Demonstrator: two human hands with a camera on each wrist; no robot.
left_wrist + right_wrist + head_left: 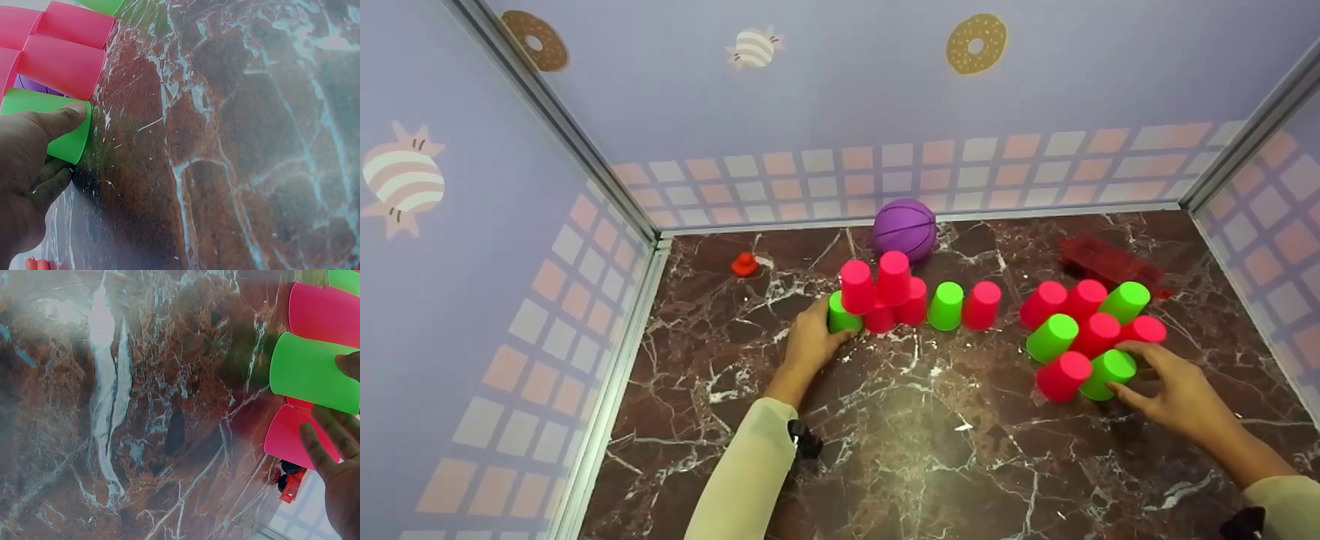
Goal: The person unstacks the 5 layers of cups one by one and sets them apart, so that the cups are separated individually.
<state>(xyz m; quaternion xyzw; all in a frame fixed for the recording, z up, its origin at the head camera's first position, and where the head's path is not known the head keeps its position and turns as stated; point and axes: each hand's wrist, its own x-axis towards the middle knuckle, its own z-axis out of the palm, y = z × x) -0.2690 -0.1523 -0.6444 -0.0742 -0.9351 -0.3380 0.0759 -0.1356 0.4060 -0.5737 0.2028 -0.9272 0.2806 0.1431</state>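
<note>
At the left end of a row of upside-down cups, my left hand (808, 335) holds a green cup (70, 138), its thumb pressed on the front near the rim. Beside that cup stand red cups (913, 301), with two more red cups (894, 277) stacked above as a second layer. Further right in the row come a green cup (946, 306) and a red cup (982, 306). My right hand (1177, 390) has thumb and fingers around another green cup (312, 374) at the front of a cluster of red and green cups (1052, 338).
Behind the stack, a purple ball (905, 229) sits by the back wall. A small red rubber duck (745, 264) lies at the back left. At the back right is a translucent red object (1110, 261). Patterned walls enclose the marbled surface (915, 465) on three sides.
</note>
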